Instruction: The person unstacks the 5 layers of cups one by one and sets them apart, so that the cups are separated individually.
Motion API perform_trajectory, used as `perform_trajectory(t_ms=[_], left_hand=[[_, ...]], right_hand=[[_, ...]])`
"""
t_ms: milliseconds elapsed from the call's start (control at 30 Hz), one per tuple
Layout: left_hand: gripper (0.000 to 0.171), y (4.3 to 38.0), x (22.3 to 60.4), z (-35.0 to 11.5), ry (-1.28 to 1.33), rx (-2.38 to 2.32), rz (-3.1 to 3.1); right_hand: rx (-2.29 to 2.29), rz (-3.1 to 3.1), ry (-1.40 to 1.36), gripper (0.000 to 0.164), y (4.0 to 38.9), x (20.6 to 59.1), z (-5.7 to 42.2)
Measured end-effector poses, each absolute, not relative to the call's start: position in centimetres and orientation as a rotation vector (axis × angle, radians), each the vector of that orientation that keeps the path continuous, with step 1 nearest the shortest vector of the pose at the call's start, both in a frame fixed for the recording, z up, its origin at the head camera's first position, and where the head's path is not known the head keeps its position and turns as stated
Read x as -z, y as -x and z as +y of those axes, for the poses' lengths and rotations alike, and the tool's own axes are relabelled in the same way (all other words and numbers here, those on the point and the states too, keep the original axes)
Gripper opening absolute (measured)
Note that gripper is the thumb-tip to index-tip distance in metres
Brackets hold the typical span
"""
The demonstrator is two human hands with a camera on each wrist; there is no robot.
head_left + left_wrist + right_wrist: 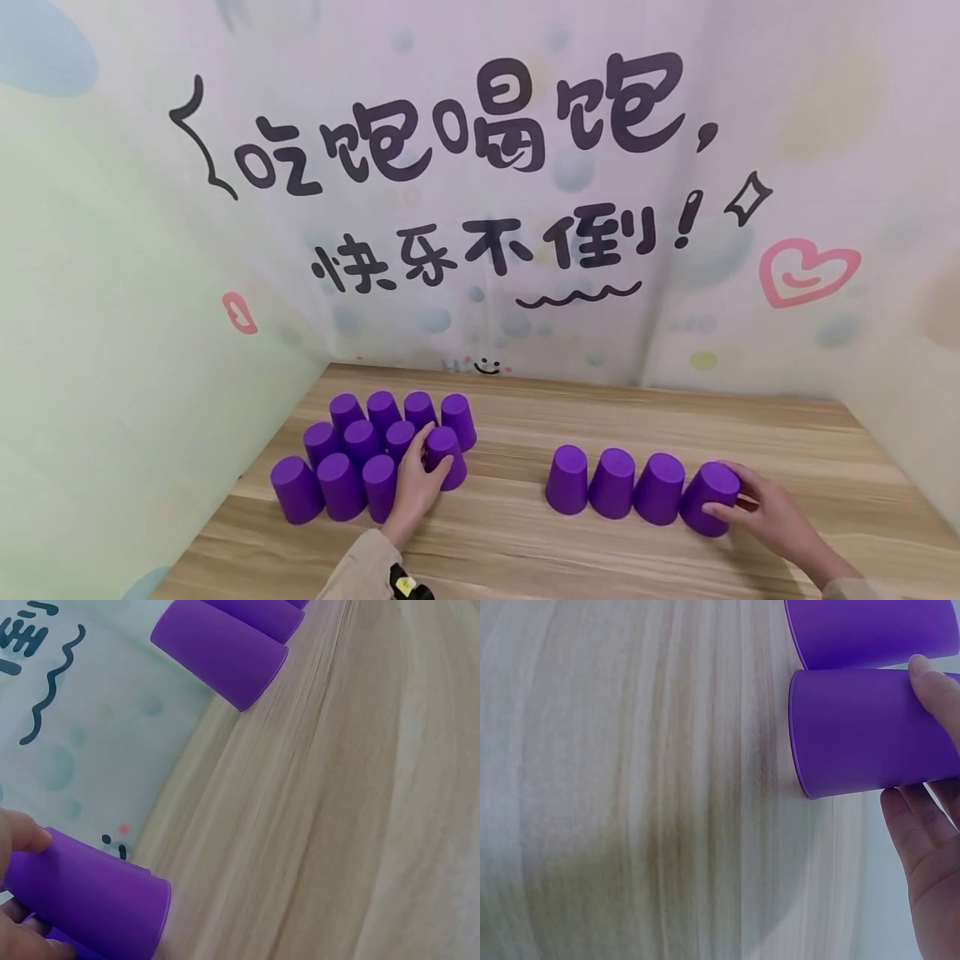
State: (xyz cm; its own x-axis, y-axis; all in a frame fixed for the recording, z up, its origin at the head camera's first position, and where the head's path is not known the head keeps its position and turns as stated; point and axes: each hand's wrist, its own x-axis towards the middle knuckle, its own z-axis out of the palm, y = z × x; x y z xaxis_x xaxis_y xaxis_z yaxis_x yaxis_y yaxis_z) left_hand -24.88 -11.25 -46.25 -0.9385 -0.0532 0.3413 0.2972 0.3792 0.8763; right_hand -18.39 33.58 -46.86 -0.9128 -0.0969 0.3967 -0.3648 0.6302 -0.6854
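Note:
My left hand [415, 490] holds an upside-down purple cup [444, 443] between thumb and fingers, at the right side of a group of like cups. In the left wrist view, fingers wrap the narrow end of this cup [97, 896]. On the right, my right hand [772, 515] grips the last cup [707, 493] of a short row, thumb on its near side and fingers behind. The right wrist view has that cup [862, 735] with its wide rim at the wooden table, close beside its neighbour [870, 630].
Upside-down purple cups [342, 485] stand in three rows at the left. More cups [612, 483] form the line at the right. A stretch of wooden table [510, 442] separates the groups. Behind hangs a white printed backdrop [480, 333]; a pale side wall [112, 375] borders the left.

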Motion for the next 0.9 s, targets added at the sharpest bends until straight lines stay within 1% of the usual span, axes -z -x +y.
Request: perform_trajectory(t_ms=[133,333,533,733,900], left_hand=[[0.054,24.9,45.4,-11.3,0.241,1.544,-2.312],[0.058,25.5,41.4,-11.0,0.382,1.586,-2.266],[0.057,26.4,38.4,-8.5,0.57,1.663,-2.198],[0.058,26.6,37.9,-4.4,0.718,1.78,-2.152],[0.058,26.0,39.0,-1.0,0.8,1.825,-2.205]], right_hand=[[-1.166,-2.552,-0.343,0.052,18.3,46.7,33.5],[-1.175,-2.552,-0.334,0.053,18.3,46.7,33.4],[-1.194,-2.526,-0.352,0.052,18.5,46.9,33.6],[-1.187,-2.538,-0.341,0.052,18.6,46.9,33.6],[-1.187,-2.532,-0.359,0.052,18.5,46.8,33.5]])
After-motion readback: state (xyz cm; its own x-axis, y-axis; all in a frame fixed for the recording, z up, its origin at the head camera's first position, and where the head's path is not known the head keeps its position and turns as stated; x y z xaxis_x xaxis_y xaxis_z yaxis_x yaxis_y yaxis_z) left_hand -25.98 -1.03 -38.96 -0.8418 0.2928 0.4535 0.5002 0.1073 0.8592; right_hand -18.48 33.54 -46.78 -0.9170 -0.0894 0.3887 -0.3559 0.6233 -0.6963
